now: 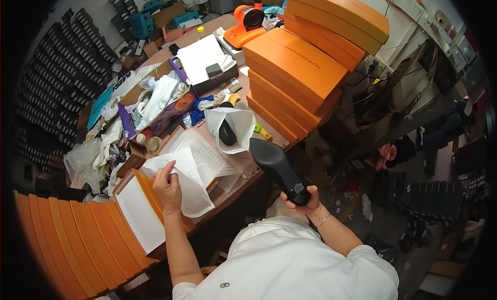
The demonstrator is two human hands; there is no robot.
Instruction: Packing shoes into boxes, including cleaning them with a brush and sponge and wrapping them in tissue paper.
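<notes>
My right hand (304, 201) grips a black shoe (277, 168) by its heel end, sole turned up and toe pointing away over the table's front edge. The fingers of my left hand (168, 186) are closed on the upper edge of a white pouch (187, 189), which hangs partly over the table edge. Beneath that pouch lies translucent wrapping sheet (204, 152) in an orange box. Between the hands, farther back, stands another white pouch (243, 125), its mouth spread round a black shoe (227, 133).
Stacked orange shoeboxes (300, 67) rise at the back right. A row of orange boxes (77, 243) fills the lower left, beside an upright white-faced box (137, 214). A yellow-green cutter (264, 132) lies near the table edge. Cluttered trays (155, 101) sit behind.
</notes>
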